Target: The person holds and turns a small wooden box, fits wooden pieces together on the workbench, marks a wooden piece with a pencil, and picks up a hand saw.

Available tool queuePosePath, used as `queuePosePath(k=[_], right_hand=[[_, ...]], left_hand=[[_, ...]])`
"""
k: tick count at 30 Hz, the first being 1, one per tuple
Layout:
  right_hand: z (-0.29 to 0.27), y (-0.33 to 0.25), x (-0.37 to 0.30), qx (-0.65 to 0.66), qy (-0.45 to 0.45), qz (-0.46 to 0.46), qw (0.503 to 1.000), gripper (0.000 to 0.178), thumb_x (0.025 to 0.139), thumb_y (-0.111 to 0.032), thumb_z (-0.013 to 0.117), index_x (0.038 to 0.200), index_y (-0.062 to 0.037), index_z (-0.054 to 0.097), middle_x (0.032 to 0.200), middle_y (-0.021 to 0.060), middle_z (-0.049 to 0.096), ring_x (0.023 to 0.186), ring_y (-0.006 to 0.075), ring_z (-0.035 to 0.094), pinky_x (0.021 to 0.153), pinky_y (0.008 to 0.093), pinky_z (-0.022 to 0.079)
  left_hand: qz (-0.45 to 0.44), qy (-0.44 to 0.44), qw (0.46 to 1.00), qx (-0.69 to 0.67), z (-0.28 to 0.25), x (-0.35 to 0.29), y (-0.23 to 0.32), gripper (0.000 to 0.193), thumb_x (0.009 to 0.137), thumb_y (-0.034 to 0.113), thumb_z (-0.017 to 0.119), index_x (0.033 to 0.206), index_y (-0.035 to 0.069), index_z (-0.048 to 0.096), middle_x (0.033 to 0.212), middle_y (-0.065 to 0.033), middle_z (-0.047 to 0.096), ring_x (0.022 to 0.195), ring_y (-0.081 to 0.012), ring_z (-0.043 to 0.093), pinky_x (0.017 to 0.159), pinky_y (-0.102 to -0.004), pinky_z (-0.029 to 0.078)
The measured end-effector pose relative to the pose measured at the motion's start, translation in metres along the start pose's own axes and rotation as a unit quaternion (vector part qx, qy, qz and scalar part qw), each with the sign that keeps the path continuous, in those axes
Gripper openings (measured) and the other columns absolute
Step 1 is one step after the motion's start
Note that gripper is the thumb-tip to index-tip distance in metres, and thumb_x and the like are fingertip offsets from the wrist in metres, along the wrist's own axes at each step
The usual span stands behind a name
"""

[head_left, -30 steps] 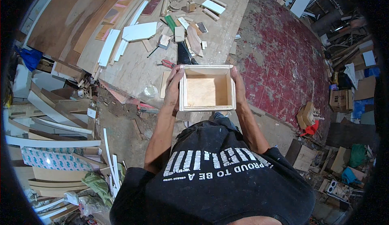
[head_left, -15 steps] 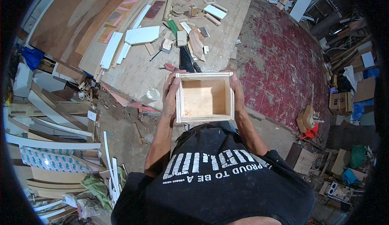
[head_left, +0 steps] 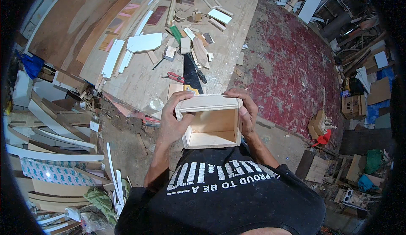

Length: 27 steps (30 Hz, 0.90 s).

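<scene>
Between my hands, close to my chest, is a small wooden box (head_left: 209, 103) of pale plywood. Its open side is tilted toward me, so the hollow inside shows. My left hand (head_left: 174, 115) grips the left side, with the thumb at the opening and the fingers over the top panel. My right hand (head_left: 248, 110) clasps the right side, its fingers curled over the far top corner and its thumb on the near edge. Just beyond the box, on the workbench, are a hand saw (head_left: 192, 76) with a yellow handle, partly hidden, and red-handled pliers (head_left: 175, 76).
The plywood workbench (head_left: 139, 76) bears several wood offcuts, a white board (head_left: 144, 42), a green piece (head_left: 175, 33) and a clear glass (head_left: 156, 104). Curved wooden strips (head_left: 63, 120) are stacked at left. Cardboard boxes (head_left: 354, 106) and scrap lie at right beside the red floor (head_left: 292, 70).
The box has come nearer my body and tipped, so its top panel now shows. My left thumb has shifted to the opening, and the saw's yellow handle has come into sight.
</scene>
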State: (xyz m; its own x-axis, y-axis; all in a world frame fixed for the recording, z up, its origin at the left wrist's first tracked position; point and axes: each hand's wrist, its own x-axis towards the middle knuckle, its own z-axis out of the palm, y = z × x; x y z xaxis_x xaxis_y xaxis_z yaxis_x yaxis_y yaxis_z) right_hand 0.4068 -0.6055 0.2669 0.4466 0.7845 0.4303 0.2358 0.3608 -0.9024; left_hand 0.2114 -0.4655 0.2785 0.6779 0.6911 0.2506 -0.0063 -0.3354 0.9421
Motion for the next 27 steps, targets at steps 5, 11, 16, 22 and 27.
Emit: queuePosePath(k=[5, 11, 16, 22, 27], right_hand=[[-0.005, 0.009, -0.007, -0.012, -0.018, -0.007, 1.000, 0.047, 0.092, -0.037, 0.054, 0.114, 0.0037, 0.061, 0.114, 0.0179, 0.060, 0.113, 0.0286, 0.055, 0.099, 0.0405, 0.041], [-0.007, 0.019, -0.021, 0.027, -0.002, 0.027, 0.999, 0.045, 0.091, -0.036, 0.054, 0.112, 0.0038, 0.061, 0.112, 0.0175, 0.060, 0.111, 0.0277, 0.055, 0.098, 0.0397, 0.040], [-0.009, 0.024, -0.028, 0.038, 0.009, 0.053, 0.998, 0.044, 0.092, -0.036, 0.053, 0.109, 0.0040, 0.061, 0.110, 0.0174, 0.060, 0.109, 0.0266, 0.055, 0.098, 0.0394, 0.040], [-0.013, 0.024, -0.032, 0.044, 0.014, 0.073, 0.996, 0.046, 0.091, -0.036, 0.053, 0.112, 0.0040, 0.060, 0.113, 0.0176, 0.060, 0.112, 0.0275, 0.054, 0.100, 0.0399, 0.039], [-0.018, 0.018, -0.029, 0.063, 0.015, 0.169, 0.983, 0.052, 0.089, -0.039, 0.056, 0.121, 0.0026, 0.059, 0.123, 0.0155, 0.057, 0.120, 0.0264, 0.050, 0.104, 0.0381, 0.035]], left_hand=[[-0.033, 0.021, 0.998, 0.047, 0.006, -0.011, 0.004, 0.041, 0.072, -0.010, 0.059, 0.111, 0.001, 0.064, 0.115, -0.0145, 0.066, 0.111, -0.0240, 0.062, 0.099, -0.0334, 0.046], [-0.095, 0.048, 0.993, 0.046, 0.020, -0.019, 0.003, 0.042, 0.069, -0.011, 0.057, 0.109, -0.002, 0.064, 0.110, -0.0163, 0.068, 0.108, -0.0259, 0.065, 0.096, -0.0335, 0.047], [-0.133, 0.041, 0.989, 0.050, 0.025, -0.020, 0.006, 0.043, 0.069, -0.011, 0.057, 0.111, -0.002, 0.064, 0.109, -0.0161, 0.068, 0.106, -0.0248, 0.065, 0.095, -0.0325, 0.048], [-0.121, 0.032, 0.991, 0.056, 0.029, -0.021, 0.001, 0.041, 0.071, -0.009, 0.059, 0.111, -0.001, 0.064, 0.110, -0.0158, 0.067, 0.107, -0.0240, 0.064, 0.095, -0.0325, 0.048], [-0.128, -0.001, 0.987, -0.095, 0.030, -0.016, 0.003, 0.045, 0.081, 0.005, 0.069, 0.124, -0.001, 0.056, 0.114, -0.0110, 0.062, 0.115, -0.0205, 0.056, 0.102, -0.0329, 0.040]])
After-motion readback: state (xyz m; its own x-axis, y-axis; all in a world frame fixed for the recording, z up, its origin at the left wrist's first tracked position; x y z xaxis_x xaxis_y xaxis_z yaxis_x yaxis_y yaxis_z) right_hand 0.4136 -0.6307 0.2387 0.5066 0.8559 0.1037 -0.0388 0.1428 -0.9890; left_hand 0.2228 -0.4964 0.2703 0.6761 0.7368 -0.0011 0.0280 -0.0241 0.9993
